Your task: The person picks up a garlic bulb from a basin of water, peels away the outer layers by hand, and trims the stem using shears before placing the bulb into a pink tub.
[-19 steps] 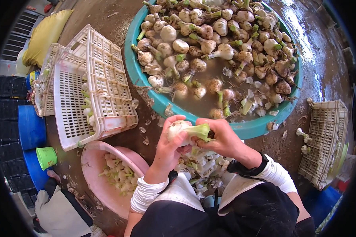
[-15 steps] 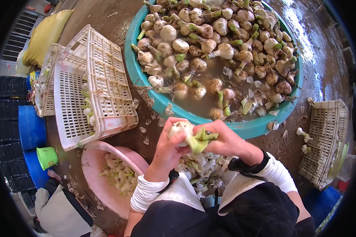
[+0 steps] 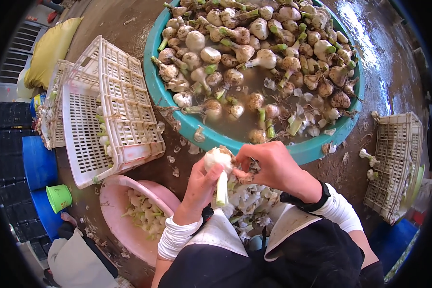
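Note:
Above my lap, my left hand (image 3: 200, 185) is closed around a white garlic bulb (image 3: 218, 160). Its pale green stem (image 3: 222, 188) points down toward me. My right hand (image 3: 277, 165) is beside the bulb, its fingers bent and pinched on brownish garlic skin (image 3: 242, 175) at the bulb's right side. Some of the fingertips are hidden behind the hand. Below my hands, a heap of peeled skins (image 3: 249, 204) lies between my knees.
Ahead stands a teal tub (image 3: 197, 136) of muddy water and unpeeled garlic. White crates (image 3: 129, 103) are at left, with a pink basin (image 3: 111, 211) of cleaned bulbs nearer me. Another crate (image 3: 393, 163) stands at right. A person's pale garment (image 3: 77, 261) shows lower left.
The loose green layers around the stem are gone, and the stem now points down instead of right. My right hand has shifted from the stem to the bulb's side.

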Demonstrator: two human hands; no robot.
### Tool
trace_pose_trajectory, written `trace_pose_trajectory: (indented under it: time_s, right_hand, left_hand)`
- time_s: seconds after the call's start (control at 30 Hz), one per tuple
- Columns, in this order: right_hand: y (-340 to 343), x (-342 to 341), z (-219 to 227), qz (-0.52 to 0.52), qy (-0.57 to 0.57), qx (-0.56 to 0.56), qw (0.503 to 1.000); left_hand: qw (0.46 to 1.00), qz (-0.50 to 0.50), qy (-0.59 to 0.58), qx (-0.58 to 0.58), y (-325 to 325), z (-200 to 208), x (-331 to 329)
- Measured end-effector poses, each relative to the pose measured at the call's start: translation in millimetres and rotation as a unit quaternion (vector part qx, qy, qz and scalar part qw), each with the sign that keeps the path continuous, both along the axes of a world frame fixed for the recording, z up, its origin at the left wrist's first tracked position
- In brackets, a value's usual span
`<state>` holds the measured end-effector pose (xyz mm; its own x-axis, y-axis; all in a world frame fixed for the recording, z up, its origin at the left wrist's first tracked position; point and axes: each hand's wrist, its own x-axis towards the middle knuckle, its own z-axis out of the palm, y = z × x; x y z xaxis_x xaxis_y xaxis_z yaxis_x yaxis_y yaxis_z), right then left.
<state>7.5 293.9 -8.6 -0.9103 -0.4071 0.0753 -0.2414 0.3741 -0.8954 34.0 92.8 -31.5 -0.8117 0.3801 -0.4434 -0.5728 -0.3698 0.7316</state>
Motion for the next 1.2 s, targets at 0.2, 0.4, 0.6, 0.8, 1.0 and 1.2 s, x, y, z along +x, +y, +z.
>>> trace_pose_trajectory:
  time_s: [0.2, 0.4, 0.6, 0.8, 1.0, 1.2]
  right_hand:
    - [-6, 10, -2, -0.016, 0.068, 0.067, 0.995]
    - [28, -38, -19, -0.206, 0.042, 0.066, 0.976]
    - [8, -6, 3, -0.006, -0.038, 0.020, 0.999]
    - [-1, 2, -8, 0.017, 0.035, 0.073, 0.997]
    - [39, -35, -2, -0.093, 0.016, 0.134, 0.986]
    - [18, -15, 8, 0.004, -0.058, 0.042, 0.997]
  left_hand:
    - [0.997, 0.080, 0.011, -0.003, 19, 11, -3]
    - [0.994, -0.068, 0.010, 0.080, 1, 4, -4]
    - [0.999, -0.030, -0.020, -0.027, 6, 5, -7]
    - [0.999, -0.022, -0.046, -0.002, 7, 6, -6]
    - [0.995, -0.096, 0.010, -0.009, 0, 9, -10]
    - [0.998, -0.055, -0.014, 0.005, 4, 7, -8]
